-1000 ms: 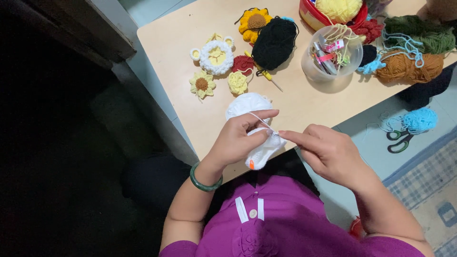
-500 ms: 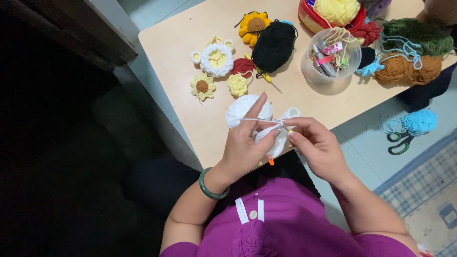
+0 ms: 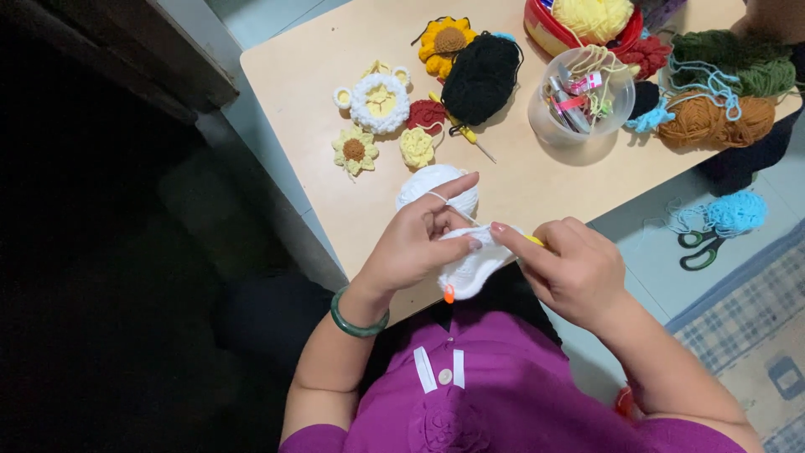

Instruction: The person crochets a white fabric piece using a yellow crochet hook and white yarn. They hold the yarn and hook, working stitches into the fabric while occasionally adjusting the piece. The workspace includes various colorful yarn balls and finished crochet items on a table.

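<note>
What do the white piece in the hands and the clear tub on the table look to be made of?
White piece: soft yarn, matte, with ribbed stitch rows, so likely crochet work. Clear tub: probably plastic, glossy and see-through, its contents visible through the wall; glass cannot be ruled out.

You are sitting in what looks like a home craft corner. A small pale wooden table (image 3: 537, 201) is carrying balls of yarn (image 3: 481, 77), finished crocheted flowers (image 3: 355, 151) and a clear plastic tub of notions (image 3: 579, 105). Scissors (image 3: 700, 247) are lying on the tiled floor (image 3: 662, 268), and a checked rug (image 3: 755, 327) is showing beside them.
</note>
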